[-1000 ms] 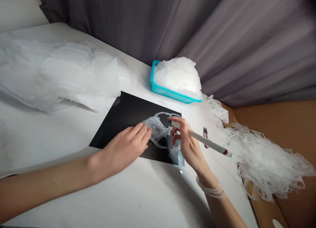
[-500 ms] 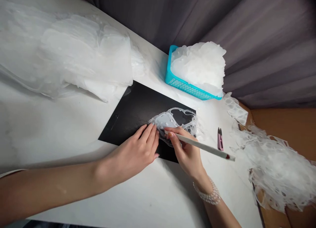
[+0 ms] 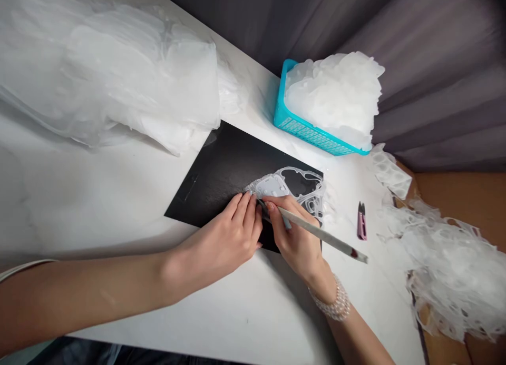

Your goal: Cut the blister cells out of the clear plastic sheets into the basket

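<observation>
On a black mat [image 3: 221, 165] lies a translucent, cut-out silicone-like sheet [image 3: 272, 185] with thin frame strips and looped openings. My left hand [image 3: 233, 228] rests flat at the sheet's near left edge, its fingers stretched out and side by side, holding nothing. In my right hand [image 3: 298, 238] a long, slim grey stick-like tool [image 3: 320, 233] is pinched near its lower end. Its working tip is hidden by the fingers, close to my left fingertips at the sheet. The tool's other end slants out to the right and bears a dark red mark.
Behind the mat, a turquoise basket [image 3: 316, 136] is heaped with translucent pieces [image 3: 336, 91]. Stacked translucent sheets [image 3: 150, 80] lie at the left. Pink thread snips [image 3: 361, 221] rest at the right, beside tangled clear scraps [image 3: 458, 265] over a cardboard box [image 3: 454, 196].
The camera view has shifted slightly. My right hand has turned and moved closer to my left fingers, and the tool slants more steeply. The left hand stays pressed on the sheet.
</observation>
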Motion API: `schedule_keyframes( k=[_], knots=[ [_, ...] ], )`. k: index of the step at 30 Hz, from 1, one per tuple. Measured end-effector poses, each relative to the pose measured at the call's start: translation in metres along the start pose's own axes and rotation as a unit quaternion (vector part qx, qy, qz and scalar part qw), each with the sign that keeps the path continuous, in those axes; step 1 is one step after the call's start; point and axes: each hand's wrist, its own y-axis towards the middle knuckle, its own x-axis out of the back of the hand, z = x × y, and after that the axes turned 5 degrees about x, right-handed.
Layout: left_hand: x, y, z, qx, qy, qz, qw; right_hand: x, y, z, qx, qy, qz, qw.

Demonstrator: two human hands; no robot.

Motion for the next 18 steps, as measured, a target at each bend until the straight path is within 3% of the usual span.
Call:
schedule_keyframes(
  k=[9,15,18],
  knots=[
    [-0.006,0.001,-0.003,-0.008,0.004,-0.004,1.0,-0.003,-0.033,-0.001,0.061,-0.03,-0.019,0.998],
    [-0.01,-0.002,-0.004,0.002,-0.005,-0.028,1.0,-0.009,-0.028,-0.007,0.098,-0.072,0.008,0.993],
    [-0.01,-0.002,-0.004,0.002,-0.011,-0.033,0.999,-0.008,-0.024,-0.007,0.082,-0.087,0.028,0.992]
  ],
)
